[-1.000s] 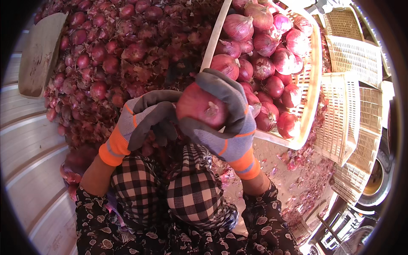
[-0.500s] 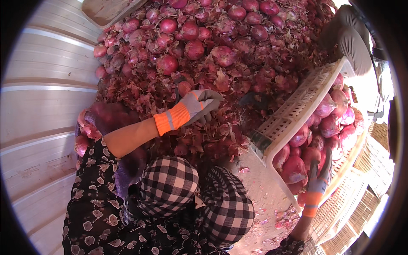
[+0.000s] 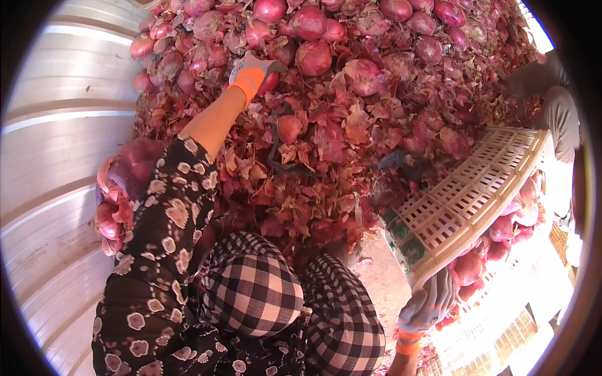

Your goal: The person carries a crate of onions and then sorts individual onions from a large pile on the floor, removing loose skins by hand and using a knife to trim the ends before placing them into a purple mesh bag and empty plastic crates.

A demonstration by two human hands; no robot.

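Observation:
My left hand, in a grey work glove with an orange cuff, reaches far into a heap of red onions and loose skins. Its fingers curl over a red onion, partly covered by the glove. At the lower right my right hand, gloved the same way, grips the near end of a cream plastic crate; some fingertips are hidden against it. The crate stands tilted, its slotted side wall facing me. Several red onions show beyond its rim.
A ribbed metal wall runs along the left. Beside my left arm lies a purple mesh bag with onions. My checked knees are at the heap's near edge. Another person's leg is at the far right. More crates stand lower right.
My left hand has moved farther out and left, onto an onion. My right hand has gone from the onions inside the crate to its near end, and the crate has tipped.

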